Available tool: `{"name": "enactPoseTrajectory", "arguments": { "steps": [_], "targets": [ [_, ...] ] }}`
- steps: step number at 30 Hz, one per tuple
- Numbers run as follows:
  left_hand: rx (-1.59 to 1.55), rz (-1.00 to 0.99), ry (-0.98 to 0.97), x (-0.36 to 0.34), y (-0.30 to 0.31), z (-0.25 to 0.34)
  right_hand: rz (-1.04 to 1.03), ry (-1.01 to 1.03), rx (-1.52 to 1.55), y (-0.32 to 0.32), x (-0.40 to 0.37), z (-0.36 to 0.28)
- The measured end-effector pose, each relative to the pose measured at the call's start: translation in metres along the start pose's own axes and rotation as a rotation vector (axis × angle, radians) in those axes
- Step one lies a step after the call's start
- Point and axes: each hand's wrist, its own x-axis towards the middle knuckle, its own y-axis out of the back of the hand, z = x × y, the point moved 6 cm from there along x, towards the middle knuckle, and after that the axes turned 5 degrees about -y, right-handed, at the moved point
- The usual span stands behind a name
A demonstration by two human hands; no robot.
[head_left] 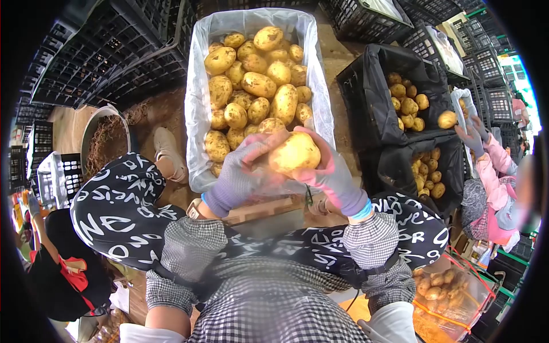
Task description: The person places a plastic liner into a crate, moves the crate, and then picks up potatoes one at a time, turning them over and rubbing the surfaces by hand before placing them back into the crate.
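The left hand [239,170] and right hand [333,170] clasp a large potato [294,153] from both sides, likely to steady it. It is over the near end of the lined crate [197,108], presumably so slips land there.

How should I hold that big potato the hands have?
Grip the potato around its rounded sides, left hand from the left, right hand from the right. It looks wide and plump, so two cupped hands should probably steady it best.

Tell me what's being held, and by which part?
A pale-yellow, rounded potato, held at opposite sides by the left hand and right hand, both grey-gloved.
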Motion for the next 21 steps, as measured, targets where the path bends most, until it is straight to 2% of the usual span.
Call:
{"name": "enactPoseTrajectory", "arguments": {
  "steps": [3,5,6,7,9,10,11,12,15,16,18,19,21],
  "targets": [
    [-0.269,0.080,0.158,0.000,0.002,0.000,-0.020,0.103,0.120,0.003,-0.003,0.003],
    [-0.466,0.220,0.309,0.000,0.006,-0.011,-0.020,0.083,0.232,0.004,-0.009,0.004],
    [-0.387,0.290,0.233,0.001,0.017,-0.021,-0.026,0.079,0.287,0.007,-0.010,0.003],
    [-0.302,0.355,0.151,0.002,0.034,-0.040,-0.036,0.189,0.275,0.032,-0.012,0.005],
    [-0.164,0.553,0.152,0.016,0.069,-0.058,0.061,0.439,0.410,0.078,-0.015,-0.017],
    [0.147,0.494,0.126,0.031,0.080,-0.048,0.172,0.566,0.556,0.093,-0.020,-0.039],
    [0.461,0.458,0.098,0.047,0.091,-0.037,0.212,0.603,0.702,0.111,-0.026,-0.054],
    [0.810,0.394,-0.028,0.064,0.091,-0.027,0.253,0.638,0.847,0.128,-0.031,-0.062],
    [1.289,0.001,0.037,0.120,0.077,-0.063,0.458,0.589,0.790,0.163,-0.031,-0.035],
    [1.336,-0.108,0.128,0.136,0.074,-0.081,0.401,0.526,0.704,0.144,-0.029,-0.036],
    [1.414,-0.337,0.316,0.153,0.064,-0.116,0.514,0.421,0.504,0.117,-0.033,-0.042],
    [1.420,-0.325,0.356,0.158,0.063,-0.123,0.601,0.396,0.476,0.105,-0.034,-0.049],
    [1.435,-0.301,0.430,0.166,0.061,-0.133,0.572,0.379,0.428,0.104,-0.033,-0.050]
  ]
}}
